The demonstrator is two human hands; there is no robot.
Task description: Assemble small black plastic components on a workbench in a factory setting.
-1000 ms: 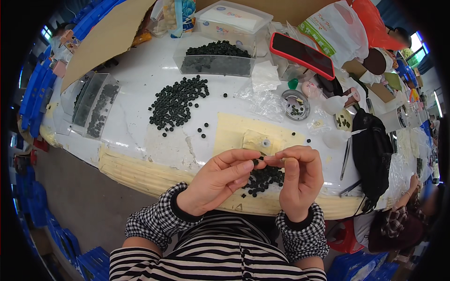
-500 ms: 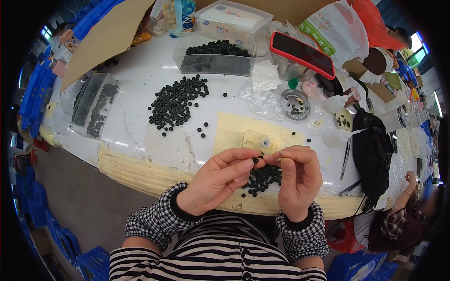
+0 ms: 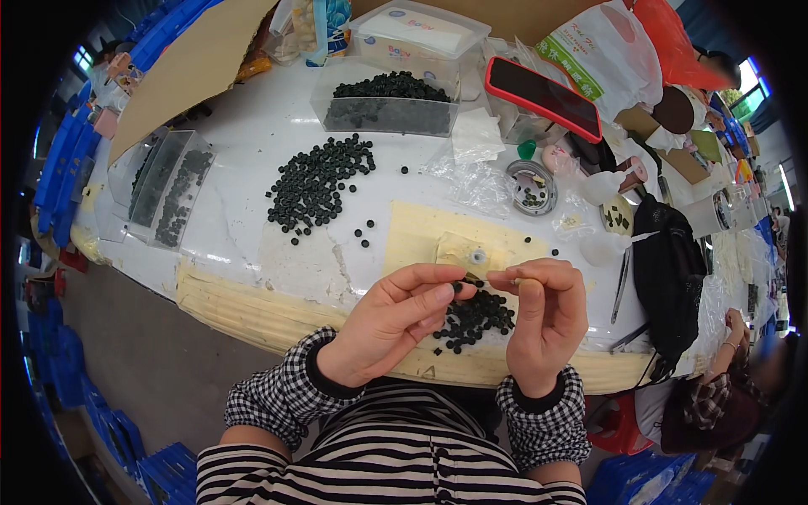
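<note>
From afar I see the left hand (image 3: 396, 316) pinching a black bead (image 3: 458, 287), the right hand (image 3: 547, 320) a tiny unclear item (image 3: 517, 282), flanking the bead pile (image 3: 473, 322) at nine and three o'clock, likely for easy reach.

R hand (image 3: 545, 324): sm. item (image 3: 517, 282) at fingertips, too tiny to ID. L hand (image 3: 394, 316): dk. piece (image 3: 458, 287) partly hid. by fingers. Striped shirt (image 3: 379, 471) cut off, btm. edge. Co-worker's head (image 3: 769, 362), far R: blurred.
</note>
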